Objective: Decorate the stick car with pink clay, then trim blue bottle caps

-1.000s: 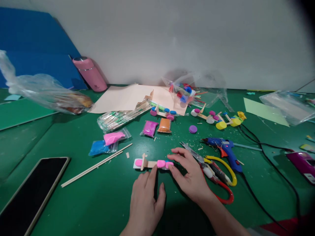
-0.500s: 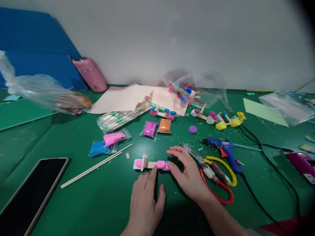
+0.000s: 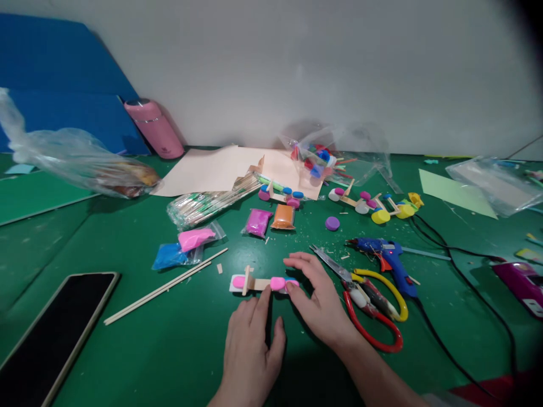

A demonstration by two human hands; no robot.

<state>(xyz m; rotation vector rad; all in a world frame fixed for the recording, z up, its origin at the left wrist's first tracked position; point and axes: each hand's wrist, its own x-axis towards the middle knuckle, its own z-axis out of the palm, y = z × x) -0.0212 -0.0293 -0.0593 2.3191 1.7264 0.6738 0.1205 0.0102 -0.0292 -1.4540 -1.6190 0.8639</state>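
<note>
A small craft-stick model (image 3: 262, 284) with pink clay pieces and a short upright stick lies on the green table in front of me. White and blue bits show at its ends. My left hand (image 3: 253, 342) rests palm down just below it, the index fingertip touching the stick's near edge by the middle pink piece. My right hand (image 3: 320, 305) lies at the model's right end, thumb against the pink clay there, the other fingers stretched out and apart. Neither hand is closed around anything.
Red-and-yellow-handled scissors (image 3: 373, 316) and a blue glue gun (image 3: 390, 260) with a trailing cable lie to the right. A phone (image 3: 57, 333) and two thin wooden sticks (image 3: 165, 286) are left. Clay packets (image 3: 257, 222) and similar models (image 3: 282, 195) sit behind.
My right hand has shifted slightly, uncovering more of the model's right end. My left hand and the model stay practically in place.
</note>
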